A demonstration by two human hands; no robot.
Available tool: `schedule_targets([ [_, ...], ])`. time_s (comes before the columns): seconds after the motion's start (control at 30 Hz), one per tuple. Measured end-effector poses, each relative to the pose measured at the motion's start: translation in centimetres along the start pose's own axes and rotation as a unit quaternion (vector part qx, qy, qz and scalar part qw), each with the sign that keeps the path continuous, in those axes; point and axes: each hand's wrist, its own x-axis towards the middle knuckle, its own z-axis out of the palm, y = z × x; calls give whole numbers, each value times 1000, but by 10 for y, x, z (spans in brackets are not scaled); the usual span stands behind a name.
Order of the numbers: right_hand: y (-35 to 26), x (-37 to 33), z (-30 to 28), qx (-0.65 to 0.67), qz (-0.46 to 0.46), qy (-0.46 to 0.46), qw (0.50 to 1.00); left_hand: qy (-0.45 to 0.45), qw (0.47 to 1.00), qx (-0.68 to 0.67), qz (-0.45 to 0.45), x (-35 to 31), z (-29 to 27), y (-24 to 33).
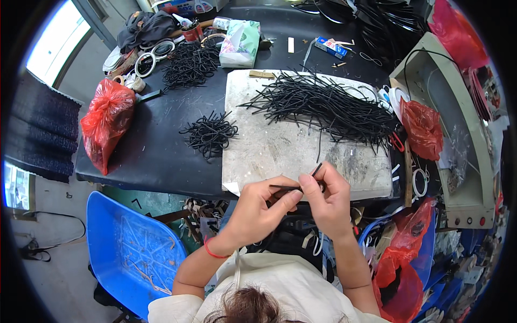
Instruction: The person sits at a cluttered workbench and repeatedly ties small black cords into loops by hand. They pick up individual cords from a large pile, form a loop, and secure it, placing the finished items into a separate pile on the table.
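Observation:
Close together at the near edge of the whitish board (pixel 253 156), my two hands pinch a thin black cord (pixel 284 188). My left hand (pixel 264 207) grips it between thumb and fingers, one end pointing left. In my right hand (pixel 328 202), thumb and forefinger press on the cord, and a short end sticks up past the fingertips. Part of the cord is hidden by the fingers. Beyond my hands, a large heap of straight black cords (pixel 328 107) lies across the board. Left of it, on the black table, rests a small pile of looped black cords (pixel 211 134).
Farther back lies another pile of looped cords (pixel 188 63), beside a tissue pack (pixel 240 44). A red plastic bag (pixel 107 121) sits at the table's left end. A blue plastic tub (pixel 134 242) stands low on my left. A grey metal housing (pixel 468 156) rises at right.

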Motion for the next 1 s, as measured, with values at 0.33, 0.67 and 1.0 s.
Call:
schedule_targets([
  [0.33,17,-12,13,274,185,46,943,114,986,84,87,-11,20,-19],
  [0.67,6,-4,18,22,64,143,987,173,922,258,233,5,29,-27],
  [1.0,14,-10,-21,229,160,5,960,21,995,-97,9,6,11,-14],
])
